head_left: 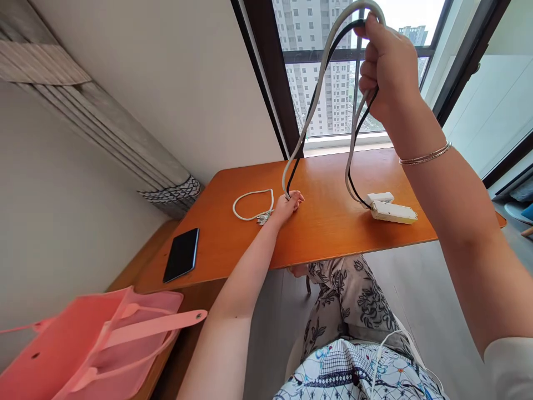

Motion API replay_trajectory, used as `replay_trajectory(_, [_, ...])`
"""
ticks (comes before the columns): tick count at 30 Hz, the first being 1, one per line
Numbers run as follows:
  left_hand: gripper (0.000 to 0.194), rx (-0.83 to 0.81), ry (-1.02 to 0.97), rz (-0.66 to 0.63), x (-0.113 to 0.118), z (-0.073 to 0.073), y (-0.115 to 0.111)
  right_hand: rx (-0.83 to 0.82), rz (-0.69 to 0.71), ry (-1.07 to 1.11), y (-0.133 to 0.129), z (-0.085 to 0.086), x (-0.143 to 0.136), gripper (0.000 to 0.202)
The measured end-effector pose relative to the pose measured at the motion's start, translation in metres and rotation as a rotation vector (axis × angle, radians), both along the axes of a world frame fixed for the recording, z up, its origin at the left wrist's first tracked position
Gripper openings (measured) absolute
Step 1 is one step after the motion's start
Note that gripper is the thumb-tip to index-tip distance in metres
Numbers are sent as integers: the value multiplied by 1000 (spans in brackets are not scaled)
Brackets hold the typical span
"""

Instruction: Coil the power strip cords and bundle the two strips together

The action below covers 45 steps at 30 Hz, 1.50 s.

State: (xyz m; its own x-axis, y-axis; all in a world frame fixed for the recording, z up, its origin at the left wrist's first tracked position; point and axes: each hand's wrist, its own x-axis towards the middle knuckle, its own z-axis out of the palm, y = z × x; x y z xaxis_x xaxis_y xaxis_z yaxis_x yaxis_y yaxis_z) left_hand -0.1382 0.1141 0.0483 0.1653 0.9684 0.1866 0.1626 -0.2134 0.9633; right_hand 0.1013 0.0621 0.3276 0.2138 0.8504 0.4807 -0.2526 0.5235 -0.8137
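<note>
My right hand [387, 66] is raised before the window, its fingers closed round a white cable [320, 83] and a black cable [311, 105]. Both cables arch down from it to my left hand [288, 204], which grips them low over the tabletop. From the right hand they also hang down to a white power strip [393, 212] lying on the table, with a second small white block [380, 198] behind it. Beside my left hand lie plugs [264, 218] and a loop of white cable [250, 194].
The orange-brown wooden table [328, 239] stands against the wall and window [325, 94]. A dark phone or tablet [182, 254] lies at its left end. An open pink bag [95, 344] sits at the lower left, below a gathered curtain [125, 116].
</note>
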Motion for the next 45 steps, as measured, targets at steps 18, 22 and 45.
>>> replay_trajectory(18, [58,111,-272,-64,134,17,-25,53,62,213,-5,1,-47,32])
replay_trajectory(22, [22,58,-297,-29,154,11,-28,20,85,158,-18,-4,-53,38])
replay_trajectory(45, [32,387,589,246,7,36,-18,-678,310,-489,0,-58,113,30])
